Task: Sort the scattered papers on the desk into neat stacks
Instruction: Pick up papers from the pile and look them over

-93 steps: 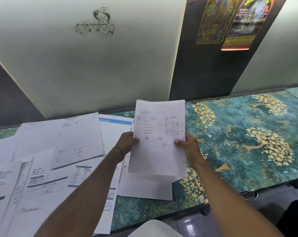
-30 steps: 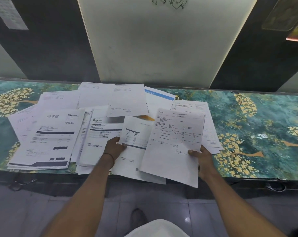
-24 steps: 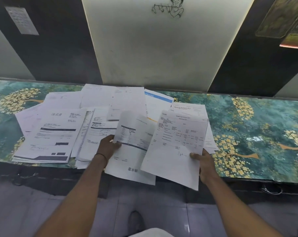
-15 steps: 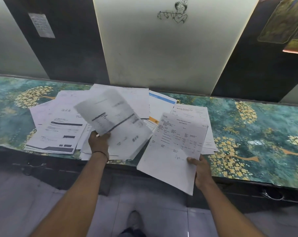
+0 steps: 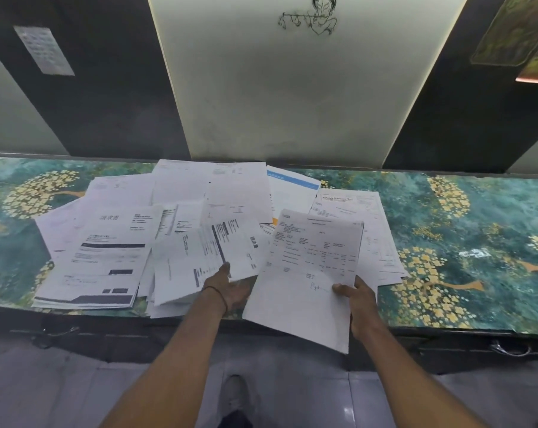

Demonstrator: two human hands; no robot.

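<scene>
White papers (image 5: pixel 113 251) lie fanned and overlapping across the left and middle of the teal worktop (image 5: pixel 477 242), a few poking over its front edge. The left hand (image 5: pixel 230 287) pinches a sideways sheet (image 5: pixel 233 248) near one end. The right hand (image 5: pixel 358 299) grips a printed sheet (image 5: pixel 310 273) that hangs out over the floor (image 5: pixel 76 396). Held so thinly, either sheet could droop and slip. Dragging one across the pile could sweep overhanging papers off.

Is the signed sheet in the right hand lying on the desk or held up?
Held up. The right hand pinches the signed sheet at its edge, and its lower part hangs past the desk.
</scene>
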